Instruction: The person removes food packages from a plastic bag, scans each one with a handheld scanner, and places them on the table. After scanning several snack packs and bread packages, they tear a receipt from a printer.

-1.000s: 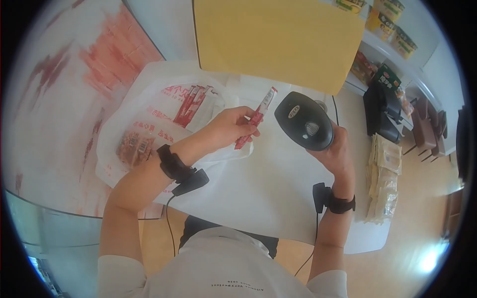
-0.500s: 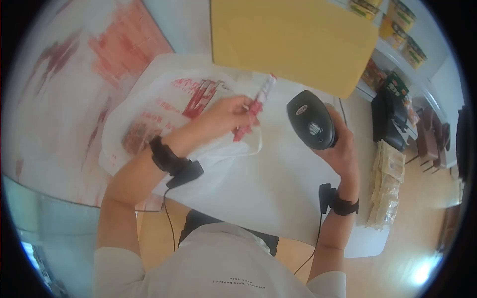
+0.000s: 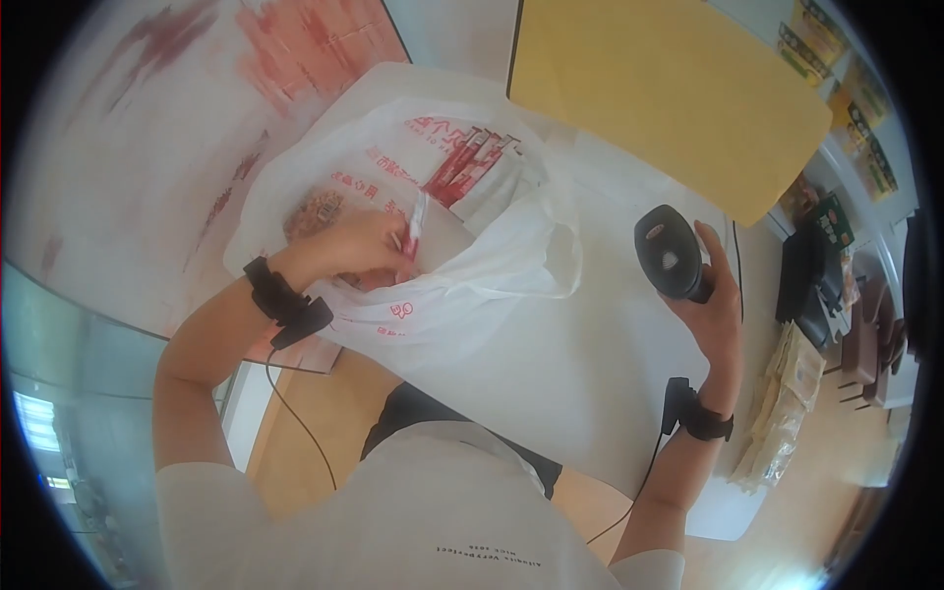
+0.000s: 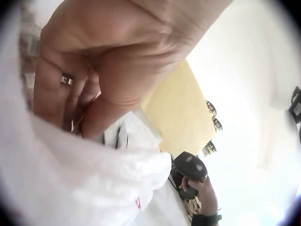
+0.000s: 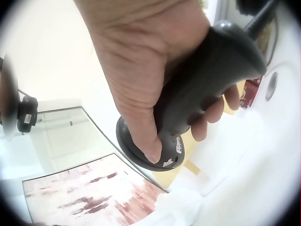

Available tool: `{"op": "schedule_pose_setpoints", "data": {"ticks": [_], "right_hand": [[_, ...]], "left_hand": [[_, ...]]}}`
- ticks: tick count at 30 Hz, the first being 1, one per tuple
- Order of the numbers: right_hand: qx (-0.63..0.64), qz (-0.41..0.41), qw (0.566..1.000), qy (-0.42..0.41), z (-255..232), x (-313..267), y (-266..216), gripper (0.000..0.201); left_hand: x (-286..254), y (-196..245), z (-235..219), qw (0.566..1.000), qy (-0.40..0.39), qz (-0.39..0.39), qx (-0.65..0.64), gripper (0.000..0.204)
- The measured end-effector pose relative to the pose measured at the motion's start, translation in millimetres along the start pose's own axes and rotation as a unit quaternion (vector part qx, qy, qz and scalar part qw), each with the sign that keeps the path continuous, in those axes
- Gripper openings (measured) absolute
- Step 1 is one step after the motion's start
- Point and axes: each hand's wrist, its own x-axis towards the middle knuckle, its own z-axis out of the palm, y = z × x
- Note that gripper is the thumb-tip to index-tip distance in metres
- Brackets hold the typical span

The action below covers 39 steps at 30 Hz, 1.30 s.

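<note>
My left hand (image 3: 369,251) is down inside a white plastic bag (image 3: 462,285) with red print, pinching a slim red-and-white stick packet (image 3: 418,221). In the left wrist view the bag's edge hides the fingertips. Similar stick packets (image 3: 470,162) lie in the far part of the bag, and a clear pack of small brown pieces (image 3: 317,211) lies by the left hand's wrist. On the right, my right hand (image 3: 716,305) grips a black barcode scanner (image 3: 669,251) by its handle (image 5: 207,75), thumb along its side, held above the white table (image 3: 590,374).
A yellow board (image 3: 669,88) stands at the table's back. To the right are a black device (image 3: 808,275), a row of flat clear-wrapped packs (image 3: 782,403) and a shelf with yellow cups (image 3: 865,138). A red-streaked panel (image 3: 147,147) lies at the left.
The left hand has moved left and down into the bag with the stick packet, from beside the scanner. The scanner stays in the right hand, and the head view has shifted left.
</note>
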Motion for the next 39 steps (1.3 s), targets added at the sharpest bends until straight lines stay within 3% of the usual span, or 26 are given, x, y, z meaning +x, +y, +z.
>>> {"op": "schedule_pose_setpoints", "data": {"ticks": [1,3,7,11,13,17,19,22,23,25,27,30,32,35,39], "right_hand": [[0.0,-0.001,1.0,-0.001,-0.1,0.7,2.1,0.081],[0.007,0.008,1.0,0.004,0.6,1.8,5.1,0.08],[0.011,0.014,1.0,0.007,0.1,1.9,3.3,0.079],[0.004,0.003,1.0,0.007,1.0,2.1,9.4,0.078],[0.007,-0.005,1.0,0.006,1.4,2.8,11.3,0.078],[-0.009,0.008,1.0,0.002,2.4,3.6,10.3,0.077],[-0.008,0.01,1.0,0.003,1.7,3.3,10.8,0.077],[-0.003,0.014,1.0,-0.003,1.2,3.8,12.2,0.076],[0.005,0.014,1.0,0.0,1.8,4.0,14.5,0.076],[0.013,0.014,1.0,0.001,1.8,4.1,14.7,0.076],[0.01,0.039,0.999,-0.032,-1.4,5.0,10.2,0.072],[0.01,0.04,0.998,-0.038,-1.3,5.2,11.1,0.073],[0.01,0.027,0.999,-0.023,0.9,4.5,13.6,0.074],[0.006,0.017,1.0,-0.009,2.3,4.2,15.9,0.075],[-0.006,0.02,1.0,-0.012,2.8,4.9,17.2,0.074]], "left_hand": [[0.5,-2.9,3.4,0.996,-0.033,0.007,0.084,0.02],[7.6,-20.0,12.5,0.991,-0.029,0.041,0.122,0.022],[5.8,-13.0,18.2,0.971,-0.025,0.104,0.212,0.029],[12.0,-11.3,16.5,0.98,-0.027,0.095,0.17,0.031],[15.6,-4.2,17.4,0.959,-0.045,0.08,0.268,0.023],[16.7,-12.6,36.3,0.969,-0.023,0.06,0.238,0.023],[13.7,-8.5,40.8,0.935,-0.013,0.102,0.34,0.022],[13.3,2.9,31.4,0.919,0.006,0.111,0.379,0.021],[10.1,16.8,22.8,0.919,0.005,0.109,0.38,0.021],[12.9,47.8,-2.7,0.976,0.023,-0.02,0.217,0.018],[52.9,20.9,-20.6,0.941,0.155,0.142,0.265,0.019],[99.1,19.0,-29.5,0.931,0.213,0.124,0.269,0.017],[130.6,21.3,-33.4,0.945,0.204,-0.006,0.256,0.019],[162.9,23.9,-39.9,0.95,0.156,-0.023,0.268,0.021],[188.1,17.3,-41.6,0.942,0.188,-0.009,0.279,0.022]]}}
